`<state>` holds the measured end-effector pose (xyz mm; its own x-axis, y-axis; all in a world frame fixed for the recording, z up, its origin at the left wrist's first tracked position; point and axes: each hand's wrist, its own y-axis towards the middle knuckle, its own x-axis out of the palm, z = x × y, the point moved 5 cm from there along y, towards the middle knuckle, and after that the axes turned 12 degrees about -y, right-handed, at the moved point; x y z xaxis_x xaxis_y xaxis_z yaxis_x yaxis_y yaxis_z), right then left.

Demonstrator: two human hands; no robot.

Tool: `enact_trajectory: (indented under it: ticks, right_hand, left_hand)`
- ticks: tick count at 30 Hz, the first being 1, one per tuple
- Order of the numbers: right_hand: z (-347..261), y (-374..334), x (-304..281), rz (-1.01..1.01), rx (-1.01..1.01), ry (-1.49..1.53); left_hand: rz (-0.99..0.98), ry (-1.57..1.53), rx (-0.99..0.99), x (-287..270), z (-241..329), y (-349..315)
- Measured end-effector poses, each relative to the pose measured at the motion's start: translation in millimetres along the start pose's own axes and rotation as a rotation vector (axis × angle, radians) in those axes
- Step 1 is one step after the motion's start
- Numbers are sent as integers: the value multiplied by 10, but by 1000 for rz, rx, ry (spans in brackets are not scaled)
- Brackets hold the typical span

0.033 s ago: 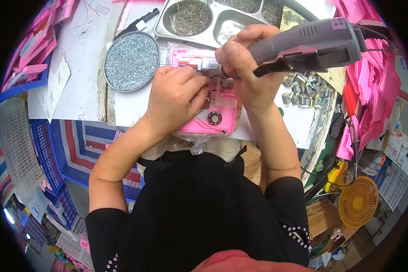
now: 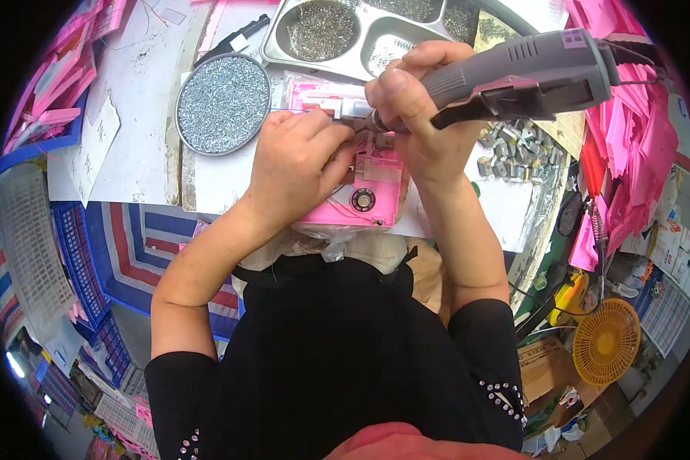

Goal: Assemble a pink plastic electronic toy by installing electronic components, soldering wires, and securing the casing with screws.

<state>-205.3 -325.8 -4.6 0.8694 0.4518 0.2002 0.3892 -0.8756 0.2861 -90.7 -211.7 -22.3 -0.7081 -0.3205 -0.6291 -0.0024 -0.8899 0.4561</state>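
My right hand (image 2: 429, 107) is wrapped around the front of a grey electric screwdriver (image 2: 521, 69), which has a black lever along its side. The tool lies slanted, its nose pointing left and down at a pink plastic casing (image 2: 389, 195). On the casing's left side my left hand (image 2: 300, 157) is closed, fingers bent in beside the tool's nose. What those fingers pinch is hidden, as is the screwdriver's tip. A small round black part (image 2: 363, 200) sits in the casing's near half. Clear plastic film (image 2: 333, 249) shows under its near edge.
Left of the casing stands a round dish (image 2: 222, 103) full of small screws. Behind is a metal tray (image 2: 372, 65) with small metal parts in its compartments. Small metal blocks (image 2: 517, 153) lie to the right. Pink plastic pieces (image 2: 629, 153) are heaped far right, more (image 2: 57, 100) far left.
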Motion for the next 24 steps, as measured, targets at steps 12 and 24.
enact_trajectory:
  ticks: [12,24]
  right_hand:
    - [0,1,-14,-18,-39,-62]
    - [-22,-6,2,-16,6,-19]
  left_hand:
    - [-78,67,-61,-13,59,70]
    - [-80,33,-66,11,21,76]
